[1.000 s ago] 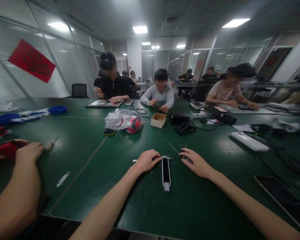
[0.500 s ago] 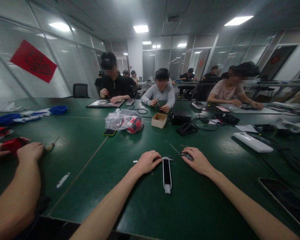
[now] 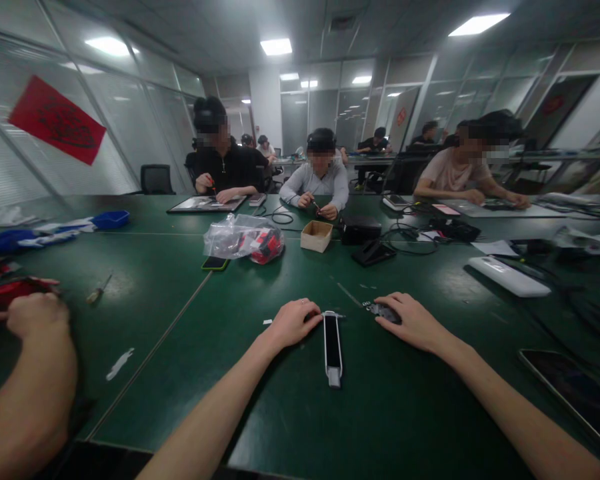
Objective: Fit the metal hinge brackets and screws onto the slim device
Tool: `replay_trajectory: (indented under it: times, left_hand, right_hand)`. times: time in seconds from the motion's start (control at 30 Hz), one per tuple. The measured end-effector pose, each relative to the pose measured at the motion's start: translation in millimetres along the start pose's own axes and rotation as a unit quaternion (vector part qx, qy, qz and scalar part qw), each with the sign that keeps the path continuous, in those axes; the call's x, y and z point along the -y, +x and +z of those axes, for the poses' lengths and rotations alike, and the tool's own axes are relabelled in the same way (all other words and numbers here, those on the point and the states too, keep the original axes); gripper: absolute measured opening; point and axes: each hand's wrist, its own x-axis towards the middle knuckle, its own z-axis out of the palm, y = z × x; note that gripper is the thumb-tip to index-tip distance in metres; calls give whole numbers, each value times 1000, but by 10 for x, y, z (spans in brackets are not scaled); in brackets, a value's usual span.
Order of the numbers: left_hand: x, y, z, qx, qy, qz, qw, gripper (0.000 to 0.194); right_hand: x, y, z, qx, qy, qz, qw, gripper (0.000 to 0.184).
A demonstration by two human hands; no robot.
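My left hand (image 3: 296, 321) rests on the green table (image 3: 280, 413), fingers curled in. Its thumb and fingertip meet at the upper left corner of a long narrow device (image 3: 333, 343) with a white rim, a black face and a grey end toward me. A thin clear strip crosses its far end. To the right, my right hand (image 3: 411, 321) lies low over a small dark grey piece (image 3: 385, 312), its fingers bent around the right side. Small shiny ring-like bits (image 3: 366, 305) show at the left of that piece. The fingertips' undersides are hidden.
A clear bag with red items (image 3: 245, 240), a phone (image 3: 215, 263) and an open box (image 3: 316, 237) stand ahead. At right lie a white power bank-like block (image 3: 507, 277), cables and a dark tablet (image 3: 570, 387). A co-worker's arm (image 3: 35, 360) and a screwdriver (image 3: 99, 291) are at left.
My right hand has moved slightly right, and the dark grey piece with it, uncovering shiny bits. My left hand and the narrow device have stayed put. The co-worker's hand at left has drawn away from the screwdriver.
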Motion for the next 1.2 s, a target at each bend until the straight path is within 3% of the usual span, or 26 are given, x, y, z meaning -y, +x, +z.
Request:
replay_trajectory:
  times: [0.2, 0.5, 0.7, 0.9, 1.2]
  left_hand:
    - [-20, 2, -23, 7, -1, -11, 1000, 23]
    - [-28, 5, -30, 11, -7, -17, 1000, 24]
    - [-20, 7, -21, 9, -8, -14, 1000, 24]
    - [-26, 9, -27, 8, -12, -13, 1000, 24]
    - [-27, 11, -27, 14, -10, -21, 1000, 25]
  right_hand:
    - [28, -5, -61, -2, 46, 9, 999, 36]
    - [-37, -21, -152, -72, 49, -10, 996, 19]
    - [-195, -50, -255, -102, 59, 26, 993, 26]
    - [-395, -40, -216, -68, 66, 31, 995, 28]
    - [-428, -45, -263, -78, 17, 14, 997, 27]
